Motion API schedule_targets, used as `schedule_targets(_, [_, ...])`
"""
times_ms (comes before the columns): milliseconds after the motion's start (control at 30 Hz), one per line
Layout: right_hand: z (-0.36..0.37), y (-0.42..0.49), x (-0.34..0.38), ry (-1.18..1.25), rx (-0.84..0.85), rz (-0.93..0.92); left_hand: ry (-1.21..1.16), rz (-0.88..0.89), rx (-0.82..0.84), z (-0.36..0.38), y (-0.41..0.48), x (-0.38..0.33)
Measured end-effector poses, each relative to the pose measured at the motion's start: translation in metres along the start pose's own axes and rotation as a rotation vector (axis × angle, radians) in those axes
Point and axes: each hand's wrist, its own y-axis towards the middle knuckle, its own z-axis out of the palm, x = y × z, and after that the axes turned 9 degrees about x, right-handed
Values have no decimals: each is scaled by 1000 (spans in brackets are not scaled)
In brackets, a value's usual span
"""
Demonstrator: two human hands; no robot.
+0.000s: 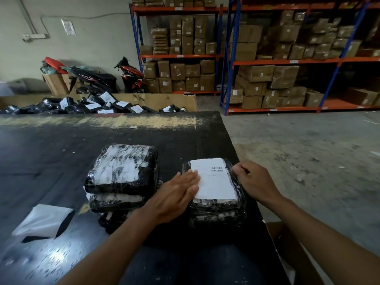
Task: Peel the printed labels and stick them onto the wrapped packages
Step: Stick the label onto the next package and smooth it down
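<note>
Left hand (174,194), fingers flat and together, presses the white printed label (213,179) onto the black plastic-wrapped package (218,210) at centre-right; right hand (255,179), fingers curled, grips its right edge.

wall: pale plaster wall (92,48), a paper sheet (68,27) stuck on it
floor: bare grey concrete floor (308,145)
shelving: blue-and-orange racks (226,58) packed with brown cartons (257,74)
parked: two motorbikes (131,76) against the wall
surface: dark, scuffed surface (61,151)
</note>
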Motion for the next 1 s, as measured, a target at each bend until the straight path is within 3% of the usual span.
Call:
schedule_targets(133, [-2,11,-2,-58,161,-208,-21,27,28,2,3,4])
schedule_targets(300, [-2,27,10,-149,402,-261,-6,49,3,5,7,8])
schedule_targets(533, [7,49,11,-284,553,-358,12,47,-38,8,5,9])
schedule_targets(700, [-15,51,-18,-273,384,-201,-41,32,-46,9,6,7])
schedule_targets(900, [3,62,0,-360,532,-305,-51,9,-47,9,4,7])
schedule_targets(1000, [-13,62,-15,-383,493,-250,-69,2,-37,9,5,7])
